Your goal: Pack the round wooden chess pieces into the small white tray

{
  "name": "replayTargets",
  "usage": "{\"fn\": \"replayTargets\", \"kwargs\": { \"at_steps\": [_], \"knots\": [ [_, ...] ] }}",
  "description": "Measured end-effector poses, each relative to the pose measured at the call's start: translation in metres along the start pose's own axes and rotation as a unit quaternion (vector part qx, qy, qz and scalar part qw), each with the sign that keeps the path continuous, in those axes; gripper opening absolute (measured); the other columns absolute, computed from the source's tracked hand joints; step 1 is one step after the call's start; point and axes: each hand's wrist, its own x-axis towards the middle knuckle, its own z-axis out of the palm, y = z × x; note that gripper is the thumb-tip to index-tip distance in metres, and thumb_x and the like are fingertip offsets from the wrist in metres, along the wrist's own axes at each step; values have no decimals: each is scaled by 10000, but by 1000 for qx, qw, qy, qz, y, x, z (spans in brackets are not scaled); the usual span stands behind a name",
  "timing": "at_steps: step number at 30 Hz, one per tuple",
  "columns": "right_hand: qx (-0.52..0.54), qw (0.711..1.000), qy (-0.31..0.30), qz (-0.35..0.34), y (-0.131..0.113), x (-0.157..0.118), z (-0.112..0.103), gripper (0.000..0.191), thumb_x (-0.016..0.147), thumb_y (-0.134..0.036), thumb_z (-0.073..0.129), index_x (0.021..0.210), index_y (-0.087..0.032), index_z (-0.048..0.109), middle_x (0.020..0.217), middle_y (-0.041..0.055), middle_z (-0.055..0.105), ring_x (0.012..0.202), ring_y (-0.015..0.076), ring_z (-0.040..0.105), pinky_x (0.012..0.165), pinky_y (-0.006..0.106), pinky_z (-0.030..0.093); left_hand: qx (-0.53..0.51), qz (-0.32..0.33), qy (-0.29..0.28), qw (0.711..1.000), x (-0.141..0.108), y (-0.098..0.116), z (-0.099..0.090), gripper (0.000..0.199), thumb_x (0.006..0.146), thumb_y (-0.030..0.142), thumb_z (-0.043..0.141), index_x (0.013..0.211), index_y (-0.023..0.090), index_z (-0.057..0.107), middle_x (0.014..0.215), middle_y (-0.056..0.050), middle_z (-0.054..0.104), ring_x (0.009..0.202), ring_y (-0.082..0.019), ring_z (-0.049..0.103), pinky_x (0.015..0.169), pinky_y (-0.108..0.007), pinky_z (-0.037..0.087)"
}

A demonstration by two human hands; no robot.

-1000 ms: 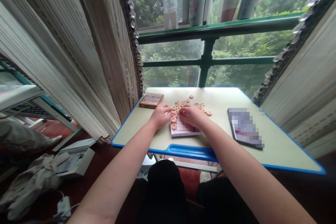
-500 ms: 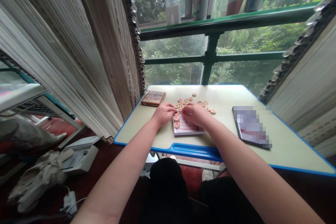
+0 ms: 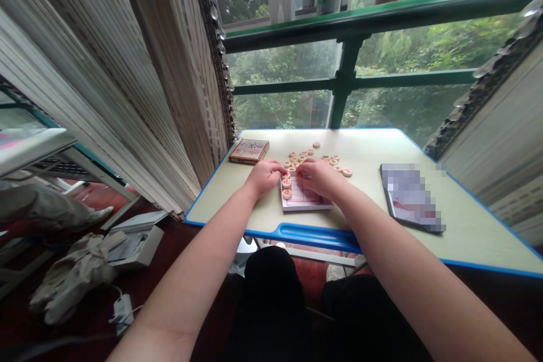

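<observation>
Near the frame's center, my left hand (image 3: 265,176) curls, fingertips touching the top red-lettered xiangqi piece (image 3: 285,175). Whether my right hand (image 3: 319,177) pinches anything, I can't tell.

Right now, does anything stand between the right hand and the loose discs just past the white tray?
Nothing visible stands between the right hand and the nearest loose discs beyond the white tray. Whatever lies under the palm is hidden.

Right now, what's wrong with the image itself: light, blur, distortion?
Head view: window bright, floor dark; wide-angle stretch on curtain and forearms; blocky pixelation over the flat dark device; characters on the round pieces too small and soft to read reliably.
</observation>
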Motion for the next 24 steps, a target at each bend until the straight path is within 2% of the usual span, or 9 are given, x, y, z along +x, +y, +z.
{"fn": "replayTargets", "kwargs": {
  "at_steps": [18,20,24],
  "knots": [
    [1,1000,4,-10,2,0,1,141,784,-203,596,871,-177,705,912,74,650,807,168,580,736,240,430,-29,-4,9,1000,0,-2,1,331,740,49,430,751,175,735,823,-25,678,823,-144,615,824,-264,490],
    [5,1000,5,-11,3,1,2,142,785,-203,596,873,-177,704,914,73,650,802,164,581,736,238,430,-23,-6,26,999,0,-1,0,294,764,83,454,800,172,733,840,-32,667,817,-144,607,813,-265,488],
    [1,1000,3,-6,2,0,1,140,786,-210,600,874,-177,703,921,75,649,793,166,584,725,245,432,10,-21,31,999,0,4,-4,229,746,247,606,932,161,706,857,-35,626,632,-110,536,680,-261,487]
  ]
}}
